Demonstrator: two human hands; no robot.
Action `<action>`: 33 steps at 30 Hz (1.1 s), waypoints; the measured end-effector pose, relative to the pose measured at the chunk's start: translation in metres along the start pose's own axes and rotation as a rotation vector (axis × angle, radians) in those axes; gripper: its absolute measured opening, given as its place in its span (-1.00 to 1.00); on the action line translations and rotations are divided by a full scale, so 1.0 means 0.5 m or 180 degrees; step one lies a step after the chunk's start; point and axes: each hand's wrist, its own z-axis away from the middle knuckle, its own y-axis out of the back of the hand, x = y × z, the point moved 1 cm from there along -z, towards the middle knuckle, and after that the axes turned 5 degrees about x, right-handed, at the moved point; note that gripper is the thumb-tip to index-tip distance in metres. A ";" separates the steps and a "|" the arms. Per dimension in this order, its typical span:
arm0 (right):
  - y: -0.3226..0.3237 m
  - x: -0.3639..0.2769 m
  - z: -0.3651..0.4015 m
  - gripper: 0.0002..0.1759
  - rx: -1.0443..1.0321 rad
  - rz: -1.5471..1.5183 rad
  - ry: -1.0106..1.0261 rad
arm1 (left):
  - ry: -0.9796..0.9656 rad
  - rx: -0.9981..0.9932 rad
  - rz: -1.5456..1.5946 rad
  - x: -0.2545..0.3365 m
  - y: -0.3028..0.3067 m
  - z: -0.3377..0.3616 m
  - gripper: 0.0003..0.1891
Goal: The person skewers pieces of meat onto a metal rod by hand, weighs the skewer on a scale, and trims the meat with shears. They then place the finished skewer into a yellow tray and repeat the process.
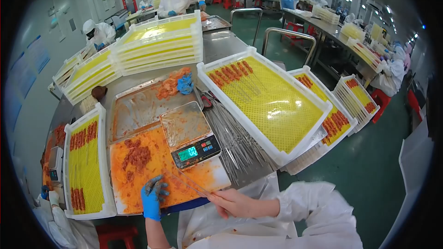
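At the near edge of the metal desk (pixel 224 45), thin skewers (pixel 190 184) are pinched between the thumb and fingers of the bare right hand (pixel 234 203), their far ends slanting over the stained cutting board (pixel 217 174). The gloved left hand (pixel 154 197) is half curled at the board; whether anything is gripped by it cannot be told. Raw meat (pixel 137 157) is heaped on the board's left part. The skewer points are best kept clear of the glove, and the meat packed evenly along a steadied shaft. Beside the heap, a scale (pixel 195 153) is set partly over the board, with a smeared tray (pixel 127 113) behind. Loose skewers (pixel 233 140) are strewn rightward. Yellow-lined crates (pixel 281 124) are stacked around, and beyond them green floor (pixel 332 170) and white-clad people (pixel 179 2) are seen.
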 end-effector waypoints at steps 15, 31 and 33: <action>-0.043 0.156 0.036 -0.66 0.1029 -0.2018 -0.0062 | 0.0066 0.0271 -0.0367 0.032 -0.025 0.013 -0.70; -0.005 0.158 0.017 -0.66 0.1187 -0.1597 0.0397 | -0.0003 0.0259 -0.0290 0.020 -0.022 0.008 -0.70; -0.007 0.163 0.023 -0.67 0.1387 -0.2020 0.0335 | 0.0015 0.0285 -0.0307 0.023 -0.024 0.010 -0.71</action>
